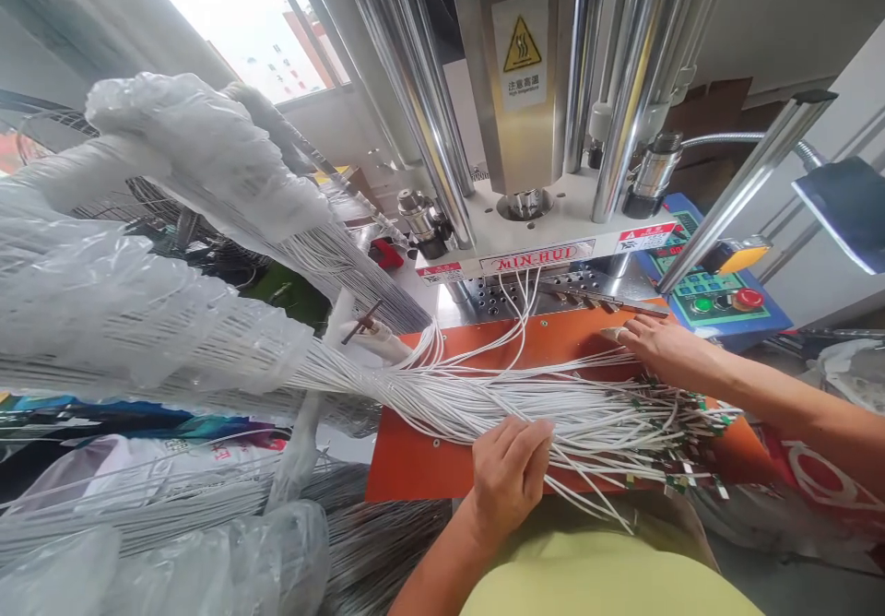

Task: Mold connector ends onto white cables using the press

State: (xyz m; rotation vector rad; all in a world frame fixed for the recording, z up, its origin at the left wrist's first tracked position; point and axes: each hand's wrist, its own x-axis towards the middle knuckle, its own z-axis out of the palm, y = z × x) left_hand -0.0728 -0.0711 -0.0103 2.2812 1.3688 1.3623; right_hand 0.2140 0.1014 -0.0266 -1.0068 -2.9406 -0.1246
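Note:
A thick bundle of white cables (pixel 442 395) lies across the orange work board (pixel 401 478). Small green circuit boards with metal connectors (pixel 681 459) sit at the cables' right ends. At the near edge of the bundle, my left hand (pixel 512 464) is closed around some of the cables, its fingertips partly hidden. My right hand (pixel 646 344) is at the far right of the bundle, fingers bent together on the end of a cable. Just beyond it lies a narrow metal bar (pixel 608 301). A few separate cables (pixel 522 307) run under the press head.
Overhead stands a press (pixel 529 155) with a high-temperature label and steel columns. A blue control box (pixel 733 298) with green and red buttons is at the right. Plastic-wrapped cable bundles (pixel 207 321) hang over a rack at the left. A lamp (pixel 847 210) hangs at the right.

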